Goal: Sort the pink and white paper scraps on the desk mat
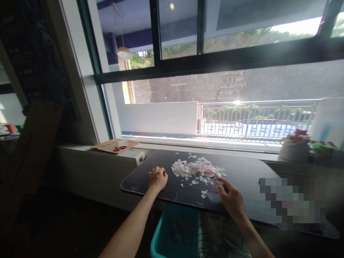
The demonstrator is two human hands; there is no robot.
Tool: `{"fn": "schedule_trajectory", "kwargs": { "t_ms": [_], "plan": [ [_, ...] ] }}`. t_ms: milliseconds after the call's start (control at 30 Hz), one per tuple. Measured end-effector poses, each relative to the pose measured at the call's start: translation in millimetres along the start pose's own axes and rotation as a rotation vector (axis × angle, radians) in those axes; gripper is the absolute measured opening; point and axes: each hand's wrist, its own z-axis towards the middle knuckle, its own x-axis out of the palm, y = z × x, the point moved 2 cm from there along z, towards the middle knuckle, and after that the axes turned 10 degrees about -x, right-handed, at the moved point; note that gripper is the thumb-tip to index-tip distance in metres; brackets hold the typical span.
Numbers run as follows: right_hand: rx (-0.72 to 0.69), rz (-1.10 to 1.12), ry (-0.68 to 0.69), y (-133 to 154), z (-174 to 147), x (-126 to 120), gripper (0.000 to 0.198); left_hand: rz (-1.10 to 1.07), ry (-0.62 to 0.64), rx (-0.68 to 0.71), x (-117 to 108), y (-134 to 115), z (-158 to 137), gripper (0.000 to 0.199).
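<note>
Here, paper scraps [195, 168] lie heaped on the table [242, 165]; from them, the left hand [158, 177] rests loosely closed at nine o'clock, the right hand [231, 197] at four, its grip unclear; marks on brown paper [105, 145] at ten are unreadable.

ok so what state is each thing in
Left hand: curled, on the black tabletop
Right hand: fingers bent, at a clear pinkish piece
White paper scraps: heaped, some scattered
Teal plastic bin: open-topped, dim bits inside
Red-handled scissors: lying down, blade opening unclear
Yellow-topped hanging lamp: lighting unclear
</note>
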Motion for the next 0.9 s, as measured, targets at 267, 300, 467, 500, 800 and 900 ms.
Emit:
{"fn": "schedule_trajectory", "kwargs": {
  "t_ms": [267,300,467,500,800,900],
  "plan": [
    [0.006,-0.016,-0.061,-0.6,-0.5,-1.5,0.048,-0.012,-0.002,0.011,0.7,0.4,0.8,0.020],
    [-0.002,0.004,-0.057,-0.1,-0.6,-1.6,0.047,-0.010,-0.004,0.010,0.6,0.2,0.7,0.021],
    [-0.072,0.091,0.002,4.3,-1.4,-2.3,0.042,0.000,-0.001,0.006,0.2,-0.2,0.2,0.020],
    [-0.070,0.098,0.003,4.6,-1.7,-2.8,0.040,0.002,0.002,0.006,0.1,-0.1,0.1,0.020],
    [-0.044,0.226,-0.030,0.0,-5.0,-4.2,0.041,-0.002,0.009,0.008,-1.5,-1.2,-0.5,0.021],
    [-0.082,0.269,0.016,-0.2,-5.5,-3.8,0.039,0.006,0.004,0.004,-1.3,-1.1,-0.2,0.021]
  ]
}}
